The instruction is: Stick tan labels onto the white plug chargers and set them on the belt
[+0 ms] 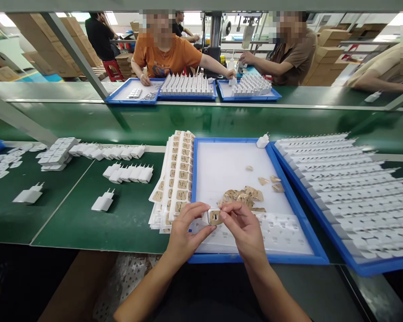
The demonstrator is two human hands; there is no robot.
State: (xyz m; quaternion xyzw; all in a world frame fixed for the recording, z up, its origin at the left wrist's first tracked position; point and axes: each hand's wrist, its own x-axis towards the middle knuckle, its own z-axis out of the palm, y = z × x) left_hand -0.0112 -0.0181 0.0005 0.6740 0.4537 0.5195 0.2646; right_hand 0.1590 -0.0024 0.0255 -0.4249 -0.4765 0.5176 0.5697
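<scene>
Above the near part of a blue-rimmed tray (251, 258), my left hand (188, 228) grips a white plug adapter (206, 218) between thumb and fingers. The adapter's end face carries a tan adhesive sticker (215, 217) with a cut-out in it. My right hand (243, 228) pinches the right edge of that sticker with thumb and forefinger. Behind my hands a heap of loose tan backing pieces (243, 195) lies in the tray. One plug adapter (263, 141) stands at the tray's far right corner.
Sticker sheets (179, 174) are stacked left of the tray. Plug adapters (130, 173) lie in groups on the green table (70, 223). To the right, a second blue tray (366, 268) holds rows of adapters. Co-workers sit across the line, one in an orange shirt (168, 56).
</scene>
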